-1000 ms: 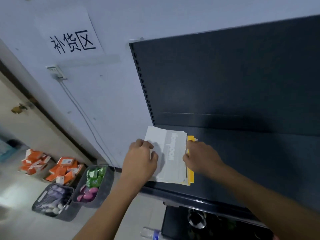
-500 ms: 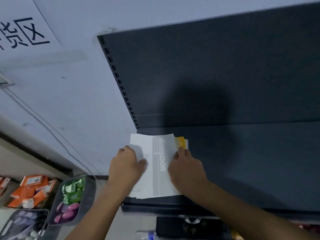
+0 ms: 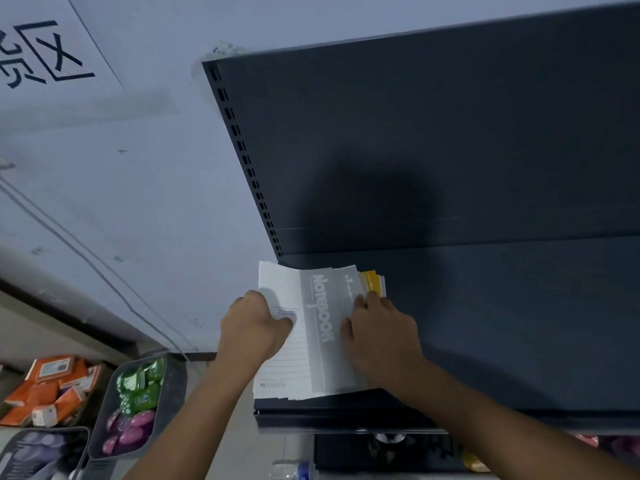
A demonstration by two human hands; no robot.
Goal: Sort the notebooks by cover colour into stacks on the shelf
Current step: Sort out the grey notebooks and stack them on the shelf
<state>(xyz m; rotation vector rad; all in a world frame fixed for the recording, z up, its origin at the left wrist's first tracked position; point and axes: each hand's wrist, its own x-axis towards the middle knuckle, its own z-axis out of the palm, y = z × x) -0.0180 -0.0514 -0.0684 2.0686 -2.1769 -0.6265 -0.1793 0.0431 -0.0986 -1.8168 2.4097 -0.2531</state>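
Observation:
A stack of notebooks lies at the left end of the dark shelf (image 3: 502, 323). Its top one is a white and grey notebook (image 3: 322, 323) printed "Notebook". A yellow notebook (image 3: 372, 280) peeks out from under its far right edge. My left hand (image 3: 254, 329) grips the white notebook's left side, which overhangs the shelf end. My right hand (image 3: 379, 332) presses on the stack's right side, fingertips at the yellow cover's edge. How many notebooks lie beneath is hidden.
The shelf's dark back panel (image 3: 433, 150) rises behind, with a slotted upright at its left. A white wall with a paper sign (image 3: 48, 53) is to the left. On the floor stand grey baskets of green and purple packets (image 3: 135, 407) and orange boxes (image 3: 48, 389).
The view has swung right and closer to the shelf. My right hand slid from the stack's right edge onto its top, and the white cover's far corner now curls up a little.

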